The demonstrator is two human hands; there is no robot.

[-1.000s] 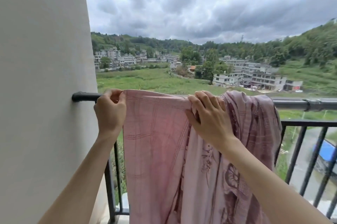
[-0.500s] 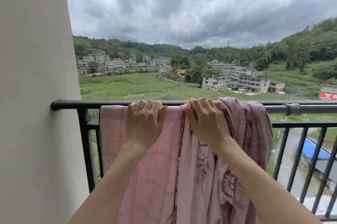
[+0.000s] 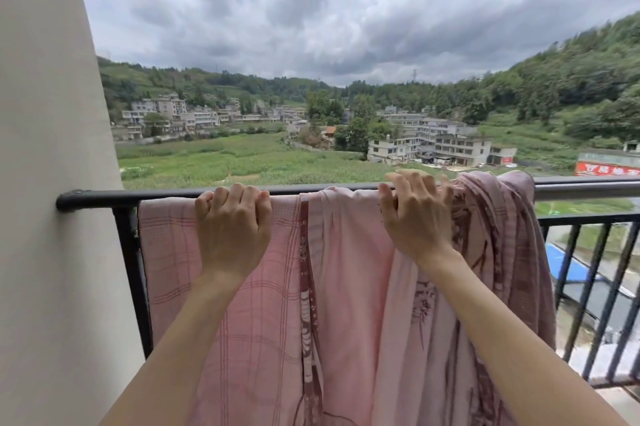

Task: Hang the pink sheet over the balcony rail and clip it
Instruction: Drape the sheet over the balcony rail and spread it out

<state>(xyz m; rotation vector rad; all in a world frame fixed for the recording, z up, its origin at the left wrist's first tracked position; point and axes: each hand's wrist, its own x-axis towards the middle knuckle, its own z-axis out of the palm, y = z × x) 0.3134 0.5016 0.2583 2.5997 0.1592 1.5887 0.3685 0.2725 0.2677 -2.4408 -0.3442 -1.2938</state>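
The pink cotton sheet (image 3: pixel 346 287), checked on one part and printed with dark red flowers on the other, hangs over the black metal balcony rail (image 3: pixel 104 198); it is smooth under the left hand and bunched in folds beside the right hand. The left hand (image 3: pixel 232 231) curls its fingers over the rail top and grips the cloth. The right hand (image 3: pixel 415 217) also grips cloth there, fingers bent looser. I count one sheet, one rail, two hands.

The pink sheet (image 3: pixel 346 287) runs off the bottom edge; fingertips (image 3: pixel 235 191) perhaps hidden behind rail (image 3: pixel 104 198).
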